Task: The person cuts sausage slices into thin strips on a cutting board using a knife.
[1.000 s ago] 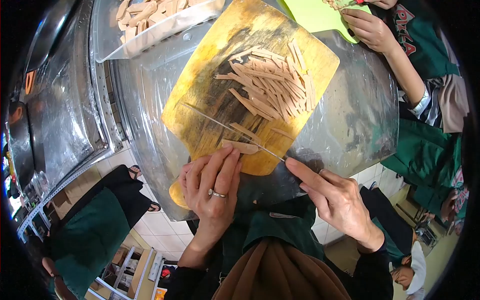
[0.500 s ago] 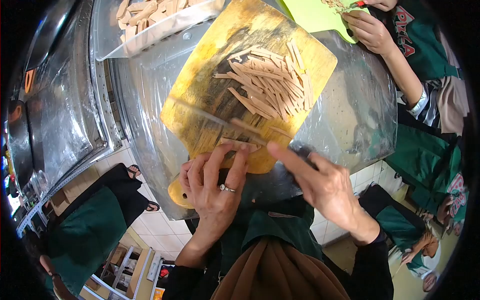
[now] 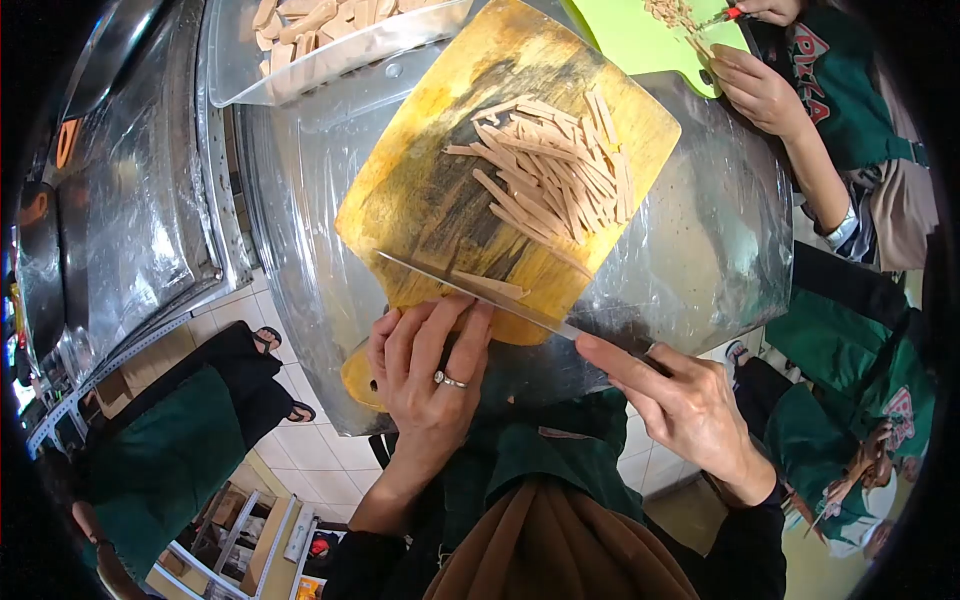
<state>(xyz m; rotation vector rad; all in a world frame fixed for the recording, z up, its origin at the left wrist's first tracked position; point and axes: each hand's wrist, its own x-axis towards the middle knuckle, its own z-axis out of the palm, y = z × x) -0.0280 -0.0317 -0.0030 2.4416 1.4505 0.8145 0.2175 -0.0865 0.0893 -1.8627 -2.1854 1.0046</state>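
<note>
My right hand point(image 3: 690, 408) grips the handle of a long kitchen knife point(image 3: 470, 290), its blade slanting across the near part of a worn yellow cutting board point(image 3: 400, 180). Curled fingertips of my left hand point(image 3: 430, 365), which wears a ring, press down right beside the blade, on what looks like a sausage slice that the fingers mostly hide. A thin pinkish-brown cut strip point(image 3: 490, 285) lies along the far side of the blade. Farther up the board is a pile of similar sausage strips point(image 3: 555, 170).
A clear plastic tub point(image 3: 340, 55) of sausage pieces stands at the back left. At the back right, another person's hands point(image 3: 760, 90) work over a green cutting board point(image 3: 640, 45). Plastic wrap covers the metal table point(image 3: 700, 220). Other people in green aprons stand around.
The knife has come toward me, from beyond the slice to against my left fingertips. My right hand has shifted right and slightly down. A strip now lies beyond the blade.
</note>
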